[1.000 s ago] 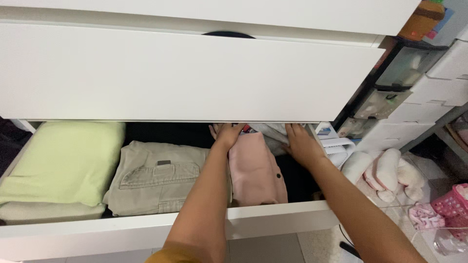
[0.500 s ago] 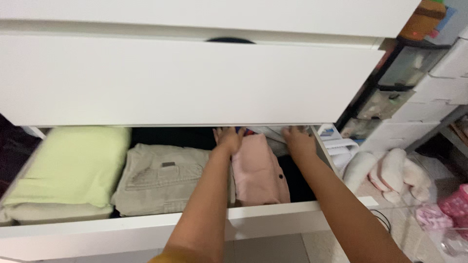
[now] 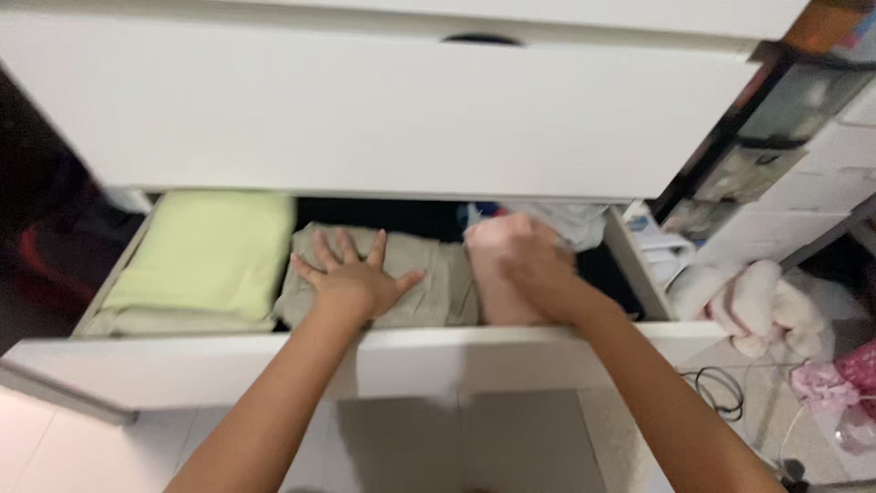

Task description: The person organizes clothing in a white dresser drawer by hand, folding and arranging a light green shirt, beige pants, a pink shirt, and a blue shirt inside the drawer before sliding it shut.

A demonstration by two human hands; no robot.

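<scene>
1. Nearest to the person is the floor, pale tile that runs under the open drawer, with a dark loop of cable lying on it to the right.
2. The drawer front is a white panel across the view, and both forearms reach over it into the drawer.
3. The left hand lies flat with its fingers spread, palm down on the folded khaki trousers in the middle of the drawer; it presses on them and grips nothing.
4. The right hand is curled over the top of the folded pink garment, which stands just beside the trousers on their right; the picture is blurred there, but the fingers look closed on the cloth.
5. To the left of the trousers sits a folded light green cloth on a paler folded piece, filling the left part of the drawer.
6. Behind the pink garment a bit of white and blue fabric shows at the back of the drawer, partly under the drawer above.
7. Above, another white drawer is pulled out and overhangs the back of the open one.
8. On the right, outside the chest, a pink and white soft toy rests on the floor, with stacked plastic storage boxes beyond it against the wall.
9. The far left of the room is dark and blurred.
</scene>
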